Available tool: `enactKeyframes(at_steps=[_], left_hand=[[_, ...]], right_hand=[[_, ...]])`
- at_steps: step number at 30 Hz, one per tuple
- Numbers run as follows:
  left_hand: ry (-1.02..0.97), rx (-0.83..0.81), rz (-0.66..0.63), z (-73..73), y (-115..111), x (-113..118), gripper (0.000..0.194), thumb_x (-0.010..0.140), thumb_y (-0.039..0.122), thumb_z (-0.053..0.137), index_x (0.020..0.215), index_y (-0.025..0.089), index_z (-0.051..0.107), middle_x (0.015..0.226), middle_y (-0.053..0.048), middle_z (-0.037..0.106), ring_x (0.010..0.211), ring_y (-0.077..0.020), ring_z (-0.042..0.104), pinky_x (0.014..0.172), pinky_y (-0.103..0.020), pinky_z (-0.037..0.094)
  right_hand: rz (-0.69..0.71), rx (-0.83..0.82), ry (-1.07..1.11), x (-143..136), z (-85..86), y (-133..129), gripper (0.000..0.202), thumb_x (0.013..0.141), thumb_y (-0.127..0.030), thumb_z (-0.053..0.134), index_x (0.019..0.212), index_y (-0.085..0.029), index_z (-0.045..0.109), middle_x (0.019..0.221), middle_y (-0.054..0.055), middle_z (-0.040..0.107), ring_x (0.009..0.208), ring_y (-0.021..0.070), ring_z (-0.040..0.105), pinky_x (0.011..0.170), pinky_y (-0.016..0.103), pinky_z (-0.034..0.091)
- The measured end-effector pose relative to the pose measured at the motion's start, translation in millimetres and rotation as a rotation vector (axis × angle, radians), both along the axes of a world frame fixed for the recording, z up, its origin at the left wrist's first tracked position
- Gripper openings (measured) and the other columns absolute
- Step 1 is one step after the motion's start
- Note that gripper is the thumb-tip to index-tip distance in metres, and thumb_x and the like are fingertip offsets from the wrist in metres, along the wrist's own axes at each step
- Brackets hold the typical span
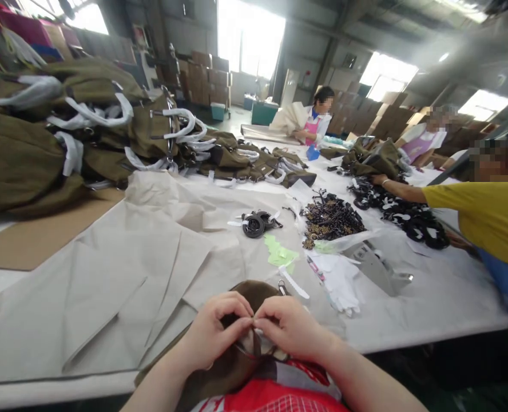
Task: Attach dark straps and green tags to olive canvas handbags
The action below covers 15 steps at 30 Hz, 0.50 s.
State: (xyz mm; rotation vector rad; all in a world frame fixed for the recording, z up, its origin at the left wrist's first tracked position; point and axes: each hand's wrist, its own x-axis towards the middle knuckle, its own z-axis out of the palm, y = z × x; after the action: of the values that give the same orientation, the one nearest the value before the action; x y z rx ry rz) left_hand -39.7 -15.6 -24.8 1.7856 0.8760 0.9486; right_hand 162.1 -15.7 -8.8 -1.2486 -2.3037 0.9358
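An olive-green cloth bag (254,290) lies at the table's near edge, close to my body, its zipped opening facing me. My left hand (222,327) and my right hand (294,329) meet over that opening, thumbs and forefingers pinched together on the bag's edge. Just below the fingertips runs part of a metal zipper (244,349), with pale lining beside it. Whether a small part sits between the fingertips is hidden. Past my right hand, a metal ring shows on the bag's far side, with a white strip (294,281) lying beyond it.
Olive bags with wrapped handles (108,114) are heaped at the left. Ahead lie coiled black straps (256,223), green paper scraps (280,252), a pile of dark cords (333,217), white gloves (337,280) and a grey dispenser (376,266). A yellow-sleeved person (485,212) reaches in from the right.
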Motion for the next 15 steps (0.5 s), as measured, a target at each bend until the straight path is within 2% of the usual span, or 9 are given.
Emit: enactKeyframes(at_steps=[2, 4, 7, 8, 10, 11, 12, 14, 15], left_hand=[[-0.006, -0.014, 0.032, -1.4, 2, 1, 0.027, 0.09, 0.031, 0.06, 0.066, 0.018, 0.063, 0.076, -0.004, 0.07, 0.074, -0.0158, 0.065, 0.071, -0.027, 0.051], [0.007, 0.003, 0.105, -1.0, 3, 2, 0.029, 0.091, 0.032, 0.058, 0.066, 0.019, 0.062, 0.075, -0.004, 0.069, 0.072, -0.0159, 0.064, 0.07, -0.028, 0.051], [0.05, 0.092, 0.263, 2.8, 4, 1, 0.027, 0.092, 0.034, 0.056, 0.071, 0.02, 0.065, 0.086, -0.006, 0.069, 0.082, -0.0181, 0.064, 0.075, -0.03, 0.052], [0.061, 0.123, 0.307, 4.6, 4, 0, 0.026, 0.092, 0.034, 0.056, 0.072, 0.021, 0.066, 0.09, -0.006, 0.069, 0.086, -0.019, 0.064, 0.077, -0.03, 0.052], [0.062, 0.164, 0.365, 7.8, 4, 0, 0.026, 0.092, 0.033, 0.055, 0.072, 0.021, 0.067, 0.093, -0.007, 0.067, 0.089, -0.0191, 0.063, 0.08, -0.03, 0.051], [0.054, 0.171, 0.38, 8.9, 4, 0, 0.026, 0.092, 0.032, 0.055, 0.071, 0.021, 0.066, 0.092, -0.006, 0.067, 0.088, -0.0184, 0.063, 0.08, -0.029, 0.051], [0.045, 0.169, 0.392, 9.3, 4, 0, 0.027, 0.092, 0.031, 0.054, 0.071, 0.02, 0.066, 0.091, -0.006, 0.067, 0.087, -0.0176, 0.063, 0.079, -0.028, 0.05], [0.028, 0.153, 0.404, 8.5, 4, 2, 0.027, 0.092, 0.03, 0.054, 0.07, 0.02, 0.065, 0.089, -0.005, 0.066, 0.085, -0.0162, 0.062, 0.079, -0.027, 0.049], [0.021, 0.143, 0.404, 7.4, 4, 4, 0.026, 0.092, 0.03, 0.055, 0.07, 0.02, 0.065, 0.089, -0.004, 0.066, 0.085, -0.0158, 0.062, 0.079, -0.026, 0.048]], right_hand=[[-0.015, 0.009, 0.025, -1, -0.1, -1, 0.014, 0.083, -0.019, 0.061, 0.074, -0.021, 0.071, 0.072, 0.002, 0.071, 0.068, 0.0157, 0.063, 0.062, 0.025, 0.042], [-0.078, 0.019, 0.085, -2, 3.2, -2, 0.01, 0.08, -0.017, 0.063, 0.084, -0.02, 0.071, 0.078, 0.002, 0.07, 0.067, 0.0156, 0.061, 0.062, 0.025, 0.043], [-0.142, 0.003, 0.197, -4, 12.4, -3, 0.032, 0.076, -0.016, 0.065, 0.107, -0.019, 0.067, 0.099, 0.006, 0.068, 0.063, 0.0128, 0.056, 0.058, 0.025, 0.044], [-0.118, -0.012, 0.237, -5, 15.1, -3, 0.033, 0.075, -0.016, 0.066, 0.108, -0.019, 0.067, 0.102, 0.007, 0.067, 0.066, 0.013, 0.058, 0.061, 0.025, 0.045], [-0.026, -0.075, 0.334, -7, 18.0, -2, 0.023, 0.077, -0.015, 0.064, 0.099, -0.019, 0.071, 0.099, 0.006, 0.068, 0.08, 0.0153, 0.062, 0.074, 0.027, 0.048], [0.01, -0.133, 0.398, -7, 17.7, -2, 0.016, 0.079, -0.015, 0.064, 0.092, -0.018, 0.072, 0.094, 0.005, 0.068, 0.085, 0.016, 0.062, 0.08, 0.027, 0.047], [0.027, -0.225, 0.468, -8, 16.1, -2, 0.011, 0.081, -0.017, 0.063, 0.086, -0.018, 0.072, 0.087, 0.004, 0.068, 0.082, 0.015, 0.062, 0.079, 0.027, 0.047], [0.012, -0.492, 0.614, -7, 10.0, -2, 0.014, 0.086, -0.025, 0.062, 0.081, -0.016, 0.071, 0.073, 0.001, 0.065, 0.06, 0.0087, 0.054, 0.061, 0.022, 0.043], [-0.009, -0.63, 0.69, -7, 6.0, -3, 0.019, 0.087, -0.031, 0.063, 0.081, -0.015, 0.07, 0.068, 0.0, 0.063, 0.05, 0.0059, 0.045, 0.051, 0.02, 0.036]])
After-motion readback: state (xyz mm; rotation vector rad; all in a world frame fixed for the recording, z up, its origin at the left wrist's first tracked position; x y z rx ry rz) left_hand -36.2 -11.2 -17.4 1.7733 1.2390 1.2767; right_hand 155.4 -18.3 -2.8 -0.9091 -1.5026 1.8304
